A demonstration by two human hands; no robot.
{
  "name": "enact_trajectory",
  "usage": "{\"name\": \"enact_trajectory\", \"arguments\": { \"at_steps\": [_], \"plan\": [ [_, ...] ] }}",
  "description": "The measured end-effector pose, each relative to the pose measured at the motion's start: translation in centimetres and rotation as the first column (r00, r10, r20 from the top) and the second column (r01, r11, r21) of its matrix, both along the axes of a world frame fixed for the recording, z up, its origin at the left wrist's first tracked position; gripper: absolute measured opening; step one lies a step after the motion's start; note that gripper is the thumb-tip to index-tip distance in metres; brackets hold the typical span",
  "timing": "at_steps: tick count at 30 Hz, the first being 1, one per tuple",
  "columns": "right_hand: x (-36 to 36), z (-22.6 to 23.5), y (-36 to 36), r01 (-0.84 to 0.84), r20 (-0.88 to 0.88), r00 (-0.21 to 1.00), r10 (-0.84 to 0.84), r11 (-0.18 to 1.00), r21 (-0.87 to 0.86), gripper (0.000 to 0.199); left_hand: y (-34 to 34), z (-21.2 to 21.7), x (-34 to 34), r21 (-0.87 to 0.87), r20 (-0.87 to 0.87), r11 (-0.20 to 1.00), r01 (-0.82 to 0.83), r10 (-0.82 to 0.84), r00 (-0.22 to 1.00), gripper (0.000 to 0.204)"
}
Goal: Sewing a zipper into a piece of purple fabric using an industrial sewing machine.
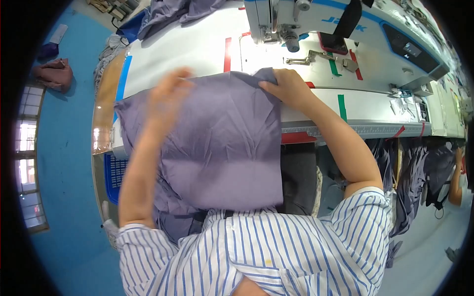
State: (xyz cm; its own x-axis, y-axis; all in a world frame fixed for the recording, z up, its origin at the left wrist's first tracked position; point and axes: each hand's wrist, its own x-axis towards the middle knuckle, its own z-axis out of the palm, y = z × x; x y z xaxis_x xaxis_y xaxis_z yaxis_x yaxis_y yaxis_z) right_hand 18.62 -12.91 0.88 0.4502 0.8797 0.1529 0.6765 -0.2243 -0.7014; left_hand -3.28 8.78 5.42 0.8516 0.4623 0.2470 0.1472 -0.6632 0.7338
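Observation:
A large piece of grey-purple fabric (222, 143) hangs from the white table's (187, 54) front edge down over my lap. My right hand (289, 89) pinches its top right corner at the table edge. My left hand (168, 93) is blurred with motion and rests on the upper left part of the cloth, fingers spread. A white sewing machine (316, 19) stands just beyond the cloth, its needle area (291, 42) a short way past my right hand.
More grey-purple cloth (173, 12) is piled at the table's far left. A blue crate (114, 175) sits under the table on my left. Dark garments (419, 172) hang below the table at right, near another person's arm (456, 182). The floor (69, 148) is blue.

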Motion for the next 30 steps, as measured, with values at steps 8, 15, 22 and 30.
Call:
{"name": "enact_trajectory", "arguments": {
  "at_steps": [8, 15, 22, 30],
  "plan": [
    [-0.7, 0.2, -1.0, 0.198, -0.334, 0.933, -0.131, 0.964, 0.177, 0.036, -15.4, -2.7, 8.4, 0.266, -0.139, 0.964, -0.002, 0.040, 0.990, 0.066],
    [0.3, 0.0, -1.9, 0.220, -0.682, 0.732, 0.001, 0.946, 0.238, 0.029, -12.4, -3.5, 8.8, 0.063, -0.315, 0.998, 0.026, -0.005, 0.949, 0.029],
    [-0.1, -0.6, -2.7, 0.180, -0.359, 0.930, -0.082, 0.952, 0.248, 0.061, -8.4, -2.0, 8.0, -0.671, -0.036, 0.739, 0.065, -0.120, 0.992, 0.008],
    [-0.3, -0.7, -2.1, 0.142, -0.158, 0.980, -0.117, 0.977, 0.160, 0.032, -8.6, 0.8, 9.0, -0.351, -0.023, 0.932, 0.092, -0.107, 0.994, 0.018]
  ]
}}
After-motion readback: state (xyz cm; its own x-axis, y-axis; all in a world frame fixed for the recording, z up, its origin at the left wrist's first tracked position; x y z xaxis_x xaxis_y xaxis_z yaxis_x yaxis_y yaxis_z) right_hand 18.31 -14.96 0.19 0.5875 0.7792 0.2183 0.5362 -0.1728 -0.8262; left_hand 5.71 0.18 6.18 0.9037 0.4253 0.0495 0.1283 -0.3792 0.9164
